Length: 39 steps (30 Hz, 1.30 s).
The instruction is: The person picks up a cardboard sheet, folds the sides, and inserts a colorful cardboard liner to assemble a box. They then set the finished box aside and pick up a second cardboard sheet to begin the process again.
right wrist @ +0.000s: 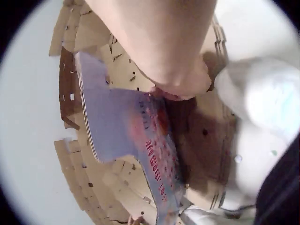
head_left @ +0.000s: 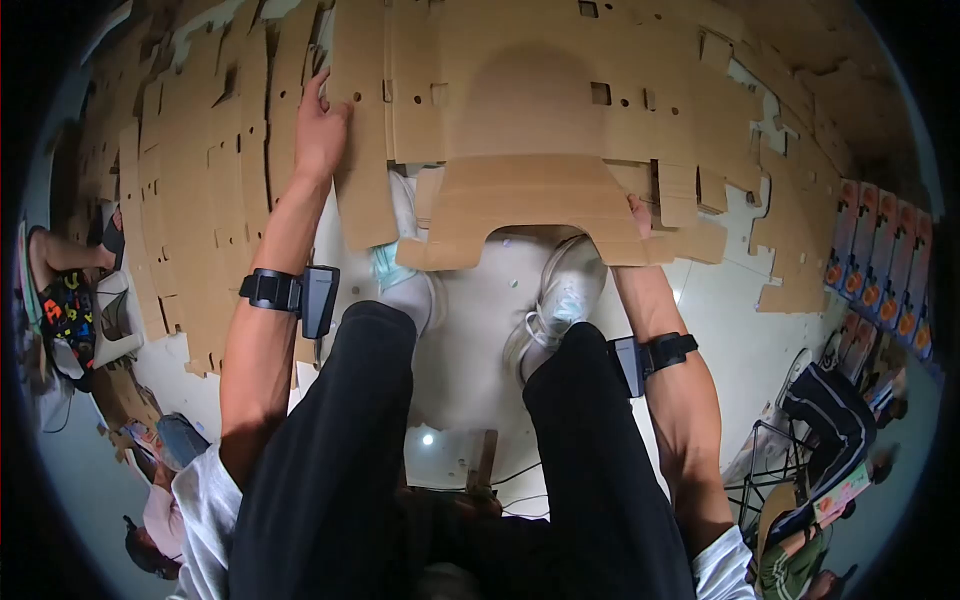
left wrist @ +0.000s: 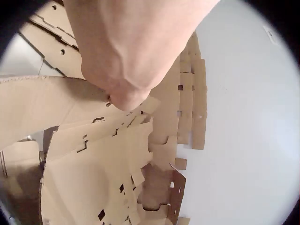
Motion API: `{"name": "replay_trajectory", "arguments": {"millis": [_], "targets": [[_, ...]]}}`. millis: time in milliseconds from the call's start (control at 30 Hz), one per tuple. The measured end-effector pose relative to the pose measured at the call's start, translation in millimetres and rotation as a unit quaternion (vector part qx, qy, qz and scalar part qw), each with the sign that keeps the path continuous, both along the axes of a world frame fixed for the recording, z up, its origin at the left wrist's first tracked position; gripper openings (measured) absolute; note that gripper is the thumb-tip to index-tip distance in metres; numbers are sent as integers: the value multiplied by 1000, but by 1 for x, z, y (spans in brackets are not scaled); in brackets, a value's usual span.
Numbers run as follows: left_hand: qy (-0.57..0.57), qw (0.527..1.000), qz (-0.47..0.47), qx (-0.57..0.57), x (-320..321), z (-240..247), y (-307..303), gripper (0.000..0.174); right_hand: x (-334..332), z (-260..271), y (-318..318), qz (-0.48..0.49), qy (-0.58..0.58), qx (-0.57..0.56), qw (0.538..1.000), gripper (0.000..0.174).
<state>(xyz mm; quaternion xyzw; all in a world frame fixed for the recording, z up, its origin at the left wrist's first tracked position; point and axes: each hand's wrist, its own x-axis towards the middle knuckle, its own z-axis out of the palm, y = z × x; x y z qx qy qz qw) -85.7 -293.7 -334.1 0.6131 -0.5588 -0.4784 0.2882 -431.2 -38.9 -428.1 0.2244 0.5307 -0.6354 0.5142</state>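
Sitting toward the left edge of the floor (head_left: pixel 470 345) is a person in patterned shorts (head_left: pixel 68 312), with overlapping cardboard pieces (head_left: pixel 185 210) laid in long rows alongside, cut with slots and small round holes. Next comes the left hand (head_left: pixel 320 138), by the left edge of the large cardboard sheet (head_left: pixel 500 120). Its index finger stretches toward the floor's far edge; whether the other fingers grasp the board cannot be told.

The large cardboard sheet lies in the middle, in front of the wearer's feet, plain brown face up. At its near edge a flap (head_left: pixel 530 190) with a curved cutout is tilted up, partly over the white shoes (head_left: pixel 572 290).

The right hand (right wrist: pixel 183 86) is at the flap's right end, its bent fingers pinching the board's edge; the head view shows only a little of it beside the flap. From the right wrist, the flap's other face appears bluish with red lettering.

Farther right, loose cardboard scraps (head_left: pixel 775 225) overlap, then colourful printed panels (head_left: pixel 880 260) line the floor's right edge. Toward the near right corner is a black metal frame (head_left: pixel 765 470).
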Motion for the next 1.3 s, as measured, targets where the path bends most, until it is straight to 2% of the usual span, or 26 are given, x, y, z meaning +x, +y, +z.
{"name": "replay_trajectory", "arguments": {"millis": [133, 200, 233, 267, 367, 433, 500, 567, 667, 767, 867, 933, 1000, 1033, 1100, 1133, 1167, 1233, 1267, 1300], "targets": [[-62, 997, -11, -47, 0, 5, 10, 65, 53, 31, 4, -114, 6, -5, 993, 44], [-75, 991, -21, -113, 13, -18, -1, 66, 55, 17, 15, -143, 56, 56, 986, 41], [-58, 994, -25, -89, 13, -17, 2, 66, 56, 4, 26, -156, 81, 89, 980, 40], [-41, 996, -29, -67, 13, -13, 2, 66, 55, 0, 36, -82, 158, 168, 969, 38], [-10, 999, -31, -39, 4, 3, 4, 66, 63, 19, 46, -4, 297, 107, 949, 40], [1, 998, -37, -41, 2, 4, 5, 65, 73, 37, 43, 67, 398, 147, 903, 39], [10, 997, -56, -53, 4, 0, 2, 65, 83, 42, 44, 126, 513, 179, 830, 38], [-5, 997, -53, -61, 2, 3, 3, 64, 89, 44, 47, 172, 634, 202, 726, 38], [-36, 993, -64, -96, 8, -5, 1, 64, 86, 61, 51, 318, 591, 219, 708, 39], [-25, 991, -79, -104, 14, -12, 1, 64, 79, 60, 54, 392, 616, 224, 646, 43], [-29, 990, -88, -105, 20, -14, 9, 64, 55, 47, 48, 341, 497, 240, 761, 45], [-55, 984, -110, -132, 26, -18, 16, 62, 30, 31, 48, 302, 479, 213, 796, 45], [-91, 967, -153, -183, 31, -25, 21, 58, 15, 40, 46, 254, 454, 187, 833, 43], [-204, 929, -175, -253, 30, -21, 28, 55, 12, 67, 43, 230, 438, 174, 852, 42], [-420, 801, -205, -375, 25, -9, 49, 49, 0, 82, 44, 184, 403, 139, 886, 38], [-358, 802, -294, -378, 25, -2, 49, 41, -7, 84, 45, 159, 385, 120, 901, 34], [-332, 813, -344, -333, 25, 2, 54, 41, -12, 85, 46, 134, 367, 101, 915, 31], [-274, 823, -436, -239, 26, 9, 67, 41, -19, 94, 44, 156, 302, 104, 935, 27], [-264, 836, -429, -218, 27, 8, 69, 42, -20, 102, 42, 164, 269, 106, 943, 26], [-241, 856, -412, -199, 27, 9, 71, 43, -18, 109, 40, 224, 319, 129, 912, 26]]}}
